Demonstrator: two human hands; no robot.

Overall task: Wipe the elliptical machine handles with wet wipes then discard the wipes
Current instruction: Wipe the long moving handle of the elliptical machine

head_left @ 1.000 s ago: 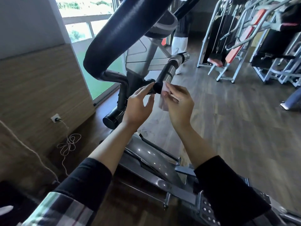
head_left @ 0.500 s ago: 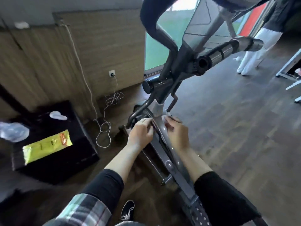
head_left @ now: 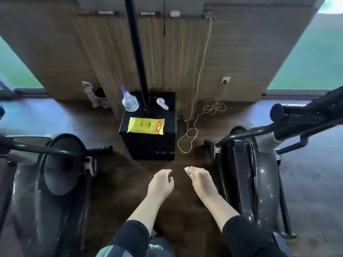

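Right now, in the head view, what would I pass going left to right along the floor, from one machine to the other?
Left elliptical → black box with the yellow wipes pack on top → white cord → right elliptical.

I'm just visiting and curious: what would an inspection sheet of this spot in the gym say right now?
Surface: dark wood floor; a black box stands by the wood-panelled wall.
Job's things: yellow wipes pack lies on the box; a small pale wipe in the right hand; elliptical machine on the right, another machine on the left.
Clutter: clear bottle and a small white object on the box.
Hands: left hand loosely curled, holding nothing; right hand pinches the wipe.
Cables: white cord hangs down the wall and coils on the floor; wall socket has a plug in it.
Surroundings: black pole, windows either side.
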